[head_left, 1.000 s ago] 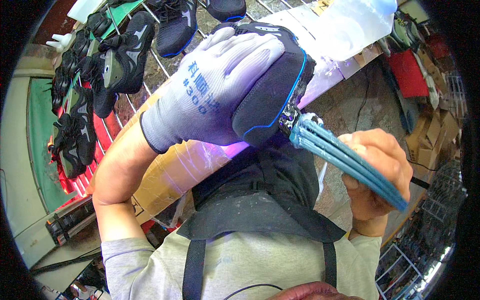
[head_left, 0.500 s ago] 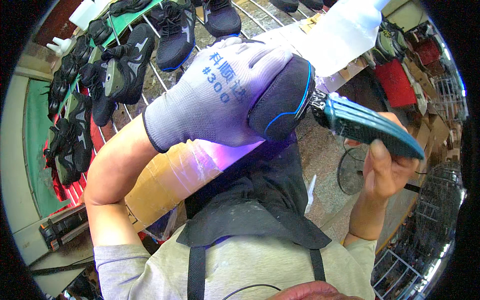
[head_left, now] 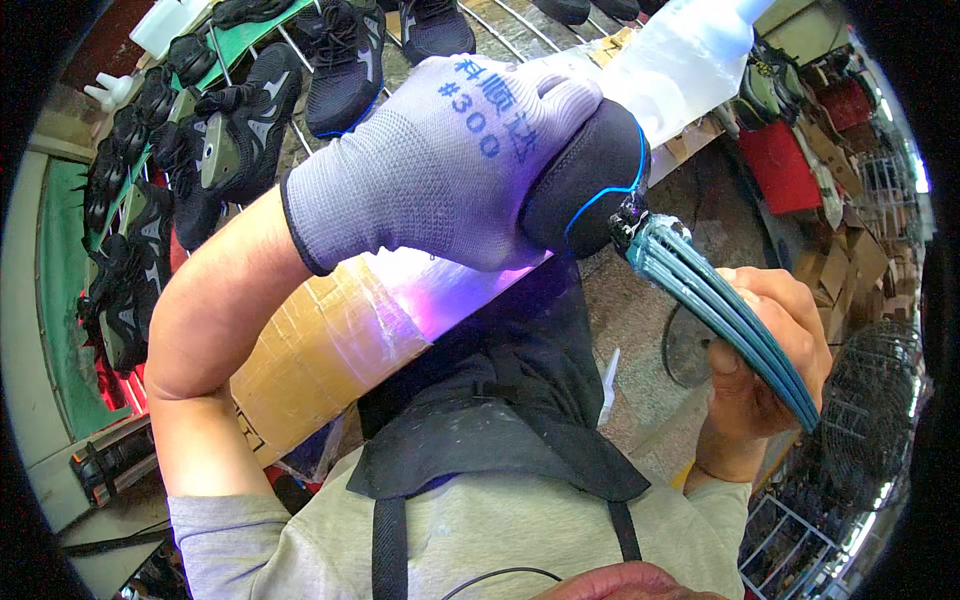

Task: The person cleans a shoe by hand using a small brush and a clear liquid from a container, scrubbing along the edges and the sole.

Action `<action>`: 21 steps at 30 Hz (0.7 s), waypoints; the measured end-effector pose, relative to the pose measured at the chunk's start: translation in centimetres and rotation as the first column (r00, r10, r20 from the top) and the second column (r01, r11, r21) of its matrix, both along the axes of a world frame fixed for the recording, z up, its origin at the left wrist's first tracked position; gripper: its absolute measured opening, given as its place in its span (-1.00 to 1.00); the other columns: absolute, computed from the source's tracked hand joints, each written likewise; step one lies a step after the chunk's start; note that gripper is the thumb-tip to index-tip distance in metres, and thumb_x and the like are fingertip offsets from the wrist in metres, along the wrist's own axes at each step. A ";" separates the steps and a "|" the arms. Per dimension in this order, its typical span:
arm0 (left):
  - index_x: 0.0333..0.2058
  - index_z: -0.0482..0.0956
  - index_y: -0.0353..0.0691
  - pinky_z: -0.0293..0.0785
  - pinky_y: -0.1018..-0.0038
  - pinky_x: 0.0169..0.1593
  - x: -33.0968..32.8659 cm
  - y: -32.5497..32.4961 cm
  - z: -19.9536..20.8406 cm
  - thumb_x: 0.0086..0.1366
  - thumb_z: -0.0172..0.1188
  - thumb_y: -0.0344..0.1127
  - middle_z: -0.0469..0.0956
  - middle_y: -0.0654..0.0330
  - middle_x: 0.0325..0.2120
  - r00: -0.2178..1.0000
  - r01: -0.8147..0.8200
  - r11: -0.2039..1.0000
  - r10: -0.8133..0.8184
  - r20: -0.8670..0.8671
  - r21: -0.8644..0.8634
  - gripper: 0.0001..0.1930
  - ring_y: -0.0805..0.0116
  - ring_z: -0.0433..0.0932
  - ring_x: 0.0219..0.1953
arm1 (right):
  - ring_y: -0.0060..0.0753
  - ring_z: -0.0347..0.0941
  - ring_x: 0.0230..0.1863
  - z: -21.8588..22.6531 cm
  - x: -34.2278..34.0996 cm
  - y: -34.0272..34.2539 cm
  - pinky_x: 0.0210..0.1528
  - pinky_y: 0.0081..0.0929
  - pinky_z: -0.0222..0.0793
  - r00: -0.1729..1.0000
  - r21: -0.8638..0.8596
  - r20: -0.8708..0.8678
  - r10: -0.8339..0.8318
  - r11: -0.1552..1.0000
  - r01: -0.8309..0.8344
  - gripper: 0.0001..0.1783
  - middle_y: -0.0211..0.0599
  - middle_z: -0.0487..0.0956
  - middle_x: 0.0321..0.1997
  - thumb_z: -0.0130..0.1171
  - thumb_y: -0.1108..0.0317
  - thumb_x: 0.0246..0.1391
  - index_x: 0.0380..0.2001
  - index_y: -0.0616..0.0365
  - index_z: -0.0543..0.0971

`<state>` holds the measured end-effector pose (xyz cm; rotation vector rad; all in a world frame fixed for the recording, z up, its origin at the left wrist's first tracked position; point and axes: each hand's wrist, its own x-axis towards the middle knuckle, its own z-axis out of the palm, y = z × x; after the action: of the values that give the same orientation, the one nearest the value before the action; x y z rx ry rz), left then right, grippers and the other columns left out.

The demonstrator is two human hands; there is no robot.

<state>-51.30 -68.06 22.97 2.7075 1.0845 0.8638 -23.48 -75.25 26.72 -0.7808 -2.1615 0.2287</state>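
My left hand (head_left: 440, 160), in a grey knitted work glove, grips a black shoe (head_left: 590, 180) from behind. A thin bright blue line runs round the shoe near its lower edge, and the glove hides much of the rest. My bare right hand (head_left: 775, 340) is closed round a brush (head_left: 715, 300) with a ribbed teal handle. Its dark, clotted bristle end, streaked with white, is at the shoe's blue-lined edge, seemingly touching it. The handle points down and to the right, away from the shoe.
Wire racks hold several black shoes (head_left: 345, 65) at the upper left. A translucent white bottle (head_left: 690, 65) lies beyond the shoe. Taped cardboard (head_left: 320, 360) extends below my left forearm. A red box (head_left: 785, 165) and a round fan (head_left: 870, 390) stand to the right.
The shoe and my left hand have shifted slightly right. My right hand has moved lower, so the brush handle now slopes down more steeply, with its ribbed face turned more into view.
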 end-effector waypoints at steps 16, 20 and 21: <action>-0.22 0.59 -0.10 0.54 0.19 -0.30 0.6 0.8 6.5 0.00 0.33 -0.28 0.60 0.04 -0.45 0.955 0.286 0.933 -0.296 -0.016 -0.219 -0.69 -0.01 0.64 -0.36 | -0.16 0.66 -0.22 6.2 -1.6 0.5 -0.17 -0.36 0.56 0.888 0.176 0.459 -0.007 0.981 -0.083 -0.67 -0.07 0.69 -0.19 0.38 0.40 -0.04 -0.15 0.13 0.61; -0.23 0.59 -0.09 0.54 0.17 -0.31 1.2 1.4 7.3 -0.03 0.31 -0.28 0.60 0.05 -0.47 0.955 0.265 0.925 -0.291 -0.061 -0.272 -0.69 -0.01 0.64 -0.37 | -0.06 0.67 -0.17 8.8 -1.6 1.3 -0.10 -0.26 0.60 0.790 0.114 0.610 0.067 0.979 -0.171 -0.63 -0.04 0.69 -0.16 0.38 0.45 -0.12 -0.16 0.20 0.61; -0.23 0.59 -0.09 0.55 0.18 -0.30 1.3 1.7 7.5 -0.03 0.32 -0.27 0.61 0.05 -0.46 0.953 0.255 0.922 -0.291 -0.087 -0.291 -0.68 -0.01 0.65 -0.37 | -0.03 0.67 -0.15 9.3 -1.7 1.5 -0.09 -0.23 0.60 0.766 0.109 0.639 0.075 0.976 -0.187 -0.62 -0.04 0.68 -0.15 0.38 0.46 -0.14 -0.16 0.22 0.60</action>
<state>-49.98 -66.34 30.47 2.6168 0.7506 0.4596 -25.22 -73.80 36.06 -0.6644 -2.8370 -0.1820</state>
